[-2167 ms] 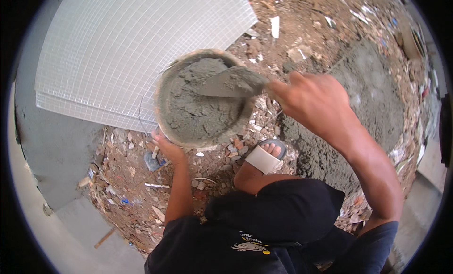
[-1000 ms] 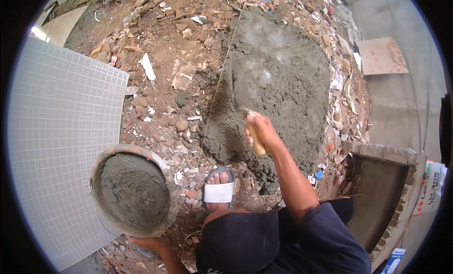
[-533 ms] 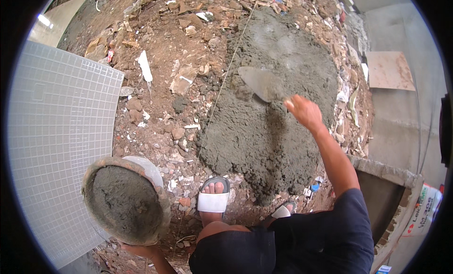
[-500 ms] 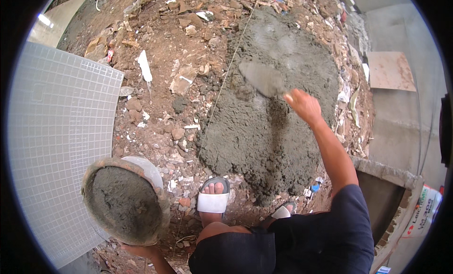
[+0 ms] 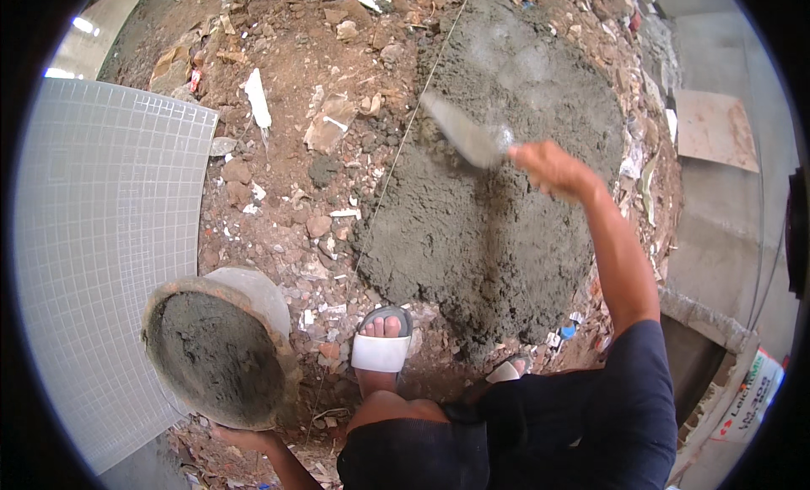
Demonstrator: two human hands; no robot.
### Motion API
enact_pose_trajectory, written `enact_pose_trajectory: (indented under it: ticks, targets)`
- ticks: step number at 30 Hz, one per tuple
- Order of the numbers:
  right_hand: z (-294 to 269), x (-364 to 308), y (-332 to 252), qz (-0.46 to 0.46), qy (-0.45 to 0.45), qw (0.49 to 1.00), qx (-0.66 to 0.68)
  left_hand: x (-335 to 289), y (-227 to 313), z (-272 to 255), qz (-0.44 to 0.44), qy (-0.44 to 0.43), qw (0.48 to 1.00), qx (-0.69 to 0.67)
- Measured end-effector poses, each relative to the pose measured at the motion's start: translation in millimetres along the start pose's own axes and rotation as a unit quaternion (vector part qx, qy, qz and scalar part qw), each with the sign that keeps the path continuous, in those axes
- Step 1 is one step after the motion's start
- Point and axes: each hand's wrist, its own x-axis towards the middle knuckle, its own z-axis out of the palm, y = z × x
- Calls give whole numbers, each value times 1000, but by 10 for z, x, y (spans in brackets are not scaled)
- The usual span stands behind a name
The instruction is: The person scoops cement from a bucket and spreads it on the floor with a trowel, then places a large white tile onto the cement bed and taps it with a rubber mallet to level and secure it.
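Item: trowel [image 5: 462,136] — gripped in the right hand [image 5: 553,168], fingers clenched round the handle, which is hidden inside the fist. The blade is pointed, grey, coated with mortar, and is held low over the far part of the mortar bed [image 5: 498,212]; whether it touches the surface cannot be told.

Item: mortar bed — a broad patch of wet grey mortar spread over red-brown rubble ground [image 5: 287,195], rough and lumpy in texture, thickest toward the near edge by the sandalled foot [image 5: 381,348]. A taut string line [image 5: 396,153] is run along its left margin.

Item: pan of mortar [image 5: 218,355] — round, shallow, crusted at the rim, partly filled with the same grey mix. It is grasped at its near rim by the left hand [image 5: 245,439], of which only a few fingers are seen, and sits well apart from the trowel, beside a white gridded tile sheet [image 5: 101,254].

Handling note, as a judgement: the blade is best kept nearly flat and drawn in long, even strokes — lumps pressed down, the surface worked level to the string line, with no mortar pushed past it.
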Motion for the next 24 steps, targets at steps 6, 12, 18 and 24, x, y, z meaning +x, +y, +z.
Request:
enact_pose_trajectory:
  ticks: [6, 12, 18, 24]
  targets:
    - [937, -537, 395, -51, -71, 986, -140, 23, -41, 7, -46, 6, 996, -74]
    - [1017, -534, 598, -125, 98, 926, -343, 0, 4, 17, -33, -10, 998, -61]
    - [-209, 546, 311, -24, 401, 872, -279, -58, 165, 109, -67, 9, 992, -106]
    - [-280, 327, 310, 15, 131, 989, 61, -42, 66, 57, -26, 8, 998, -51]
